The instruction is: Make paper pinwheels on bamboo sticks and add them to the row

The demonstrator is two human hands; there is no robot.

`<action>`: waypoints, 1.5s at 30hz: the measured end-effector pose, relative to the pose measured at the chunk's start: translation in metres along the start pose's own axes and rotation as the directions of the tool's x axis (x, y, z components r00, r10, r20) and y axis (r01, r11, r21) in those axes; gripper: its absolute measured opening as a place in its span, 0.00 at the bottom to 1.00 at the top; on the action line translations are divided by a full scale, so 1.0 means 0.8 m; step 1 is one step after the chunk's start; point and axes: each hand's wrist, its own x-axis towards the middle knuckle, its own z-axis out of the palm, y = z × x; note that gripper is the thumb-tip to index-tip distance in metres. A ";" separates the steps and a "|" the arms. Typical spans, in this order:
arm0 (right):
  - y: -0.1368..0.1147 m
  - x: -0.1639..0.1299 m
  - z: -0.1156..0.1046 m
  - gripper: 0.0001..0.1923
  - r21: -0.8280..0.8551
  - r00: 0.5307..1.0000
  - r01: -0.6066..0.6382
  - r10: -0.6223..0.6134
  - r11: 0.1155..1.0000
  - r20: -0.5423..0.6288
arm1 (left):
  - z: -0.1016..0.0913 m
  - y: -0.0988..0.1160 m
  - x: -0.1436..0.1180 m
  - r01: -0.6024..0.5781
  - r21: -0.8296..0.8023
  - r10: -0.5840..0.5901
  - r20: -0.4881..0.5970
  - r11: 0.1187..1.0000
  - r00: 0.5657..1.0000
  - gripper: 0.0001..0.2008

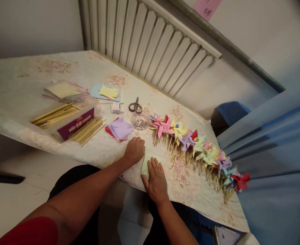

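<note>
Head view: green paper (145, 166) lies near the tablecloth's (176, 189) front edge, a gap separating it from pinwheels (187, 140) rightward; right hand (156, 180) flat atop it, unclenched; left hand (135, 149) curled just left, grip unclear.

Over my feed I take this for a plain indoor room, probably in a home, with a table (85, 69) given over to paper craft. The homely signs I pick out are the flowered cloth (54, 66) on it, the pale slatted radiator (180, 29) along the wall (37, 27), and the long blue curtain (280, 153) at the right. A pink sheet (207, 7) with dark writing shows near the top. I read the craft from coloured paper squares (120, 128), scissors (136, 106), thin wooden sticks (85, 132) and a row of paper pinwheels (187, 140). I cannot rule out a small workroom.
</note>
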 end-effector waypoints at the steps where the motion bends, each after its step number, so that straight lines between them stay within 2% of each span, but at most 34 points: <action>1: 0.001 -0.001 0.001 0.32 0.015 1.000 -0.008 0.008 1.000 -0.022 | 0.000 -0.001 0.002 0.005 -0.016 -0.005 0.009 1.000 1.000 0.11; 10: 0.011 -0.008 0.019 0.27 0.138 0.982 -0.077 0.100 0.987 -0.162 | 0.000 -0.008 0.008 0.014 -0.240 0.000 0.059 0.971 0.998 0.12; 12: 0.014 -0.009 0.022 0.27 0.199 0.969 -0.098 0.139 0.975 -0.203 | -0.005 -0.008 0.007 0.023 -0.334 -0.003 0.061 0.942 0.998 0.11; 14: 0.015 -0.005 0.022 0.25 0.289 0.945 -0.156 0.228 0.945 -0.235 | -0.009 -0.008 0.007 0.075 -0.459 -0.041 0.084 0.885 0.996 0.09; 16: 0.014 0.003 0.017 0.22 0.390 0.900 -0.242 0.356 0.888 -0.251 | -0.011 -0.007 0.007 0.182 -0.617 -0.098 0.168 0.766 0.981 0.08; 19: 0.008 0.024 -0.001 0.21 0.504 0.810 -0.337 0.518 0.795 -0.275 | -0.010 -0.005 0.009 0.390 -0.790 -0.140 0.370 0.473 0.918 0.08; 22: 0.000 0.048 -0.021 0.20 0.556 0.711 -0.380 0.618 0.739 -0.336 | -0.011 -0.006 0.011 0.573 -0.788 -0.097 0.567 0.225 0.818 0.14; 24: -0.004 0.063 -0.027 0.21 0.548 0.682 -0.349 0.608 0.760 -0.407 | -0.015 -0.006 0.010 0.662 -0.742 0.021 0.667 0.104 0.745 0.22; 25: -0.005 0.070 -0.028 0.21 0.518 0.689 -0.313 0.565 0.796 -0.453 | -0.018 -0.006 0.009 0.677 -0.735 0.105 0.677 0.038 0.729 0.27; 26: -0.005 0.075 -0.026 0.22 0.467 0.718 -0.261 0.493 0.845 -0.491 | -0.020 -0.007 0.008 0.693 -0.720 0.191 0.677 -0.028 0.711 0.31; 28: -0.005 0.083 -0.019 0.24 0.338 0.810 -0.134 0.300 0.931 -0.504 | -0.026 -0.006 0.005 0.711 -0.686 0.326 0.644 -0.155 0.692 0.35; 29: -0.004 0.085 -0.014 0.25 0.282 0.853 -0.080 0.212 0.956 -0.478 | -0.028 -0.006 0.004 0.708 -0.676 0.360 0.621 -0.205 0.697 0.34; 31: -0.004 0.088 -0.004 0.27 0.215 0.913 -0.029 0.114 0.976 -0.392 | -0.030 -0.005 0.002 0.682 -0.683 0.341 0.595 -0.261 0.727 0.30; 34: -0.004 0.088 0.002 0.30 0.200 0.954 -0.032 0.089 0.979 -0.285 | -0.028 -0.003 0.002 0.651 -0.722 0.248 0.603 -0.235 0.758 0.18; 37: -0.005 0.087 -0.004 0.30 0.213 0.969 -0.022 0.074 0.977 -0.237 | -0.025 -0.001 0.004 0.620 -0.760 0.180 0.594 -0.195 0.784 0.11; 41: 0.001 0.082 -0.023 0.27 0.249 0.961 0.020 0.050 0.968 -0.273 | -0.023 0.003 0.010 0.595 -0.768 0.136 0.580 -0.238 0.803 0.20; 43: 0.009 0.079 -0.032 0.27 0.337 0.918 -0.036 0.164 0.941 -0.360 | -0.022 0.004 0.013 0.590 -0.766 0.131 0.577 -0.256 0.806 0.24; 45: 0.020 0.076 -0.036 0.26 0.515 0.823 -0.166 0.406 0.841 -0.397 | -0.019 0.006 0.014 0.593 -0.763 0.136 0.579 -0.257 0.804 0.26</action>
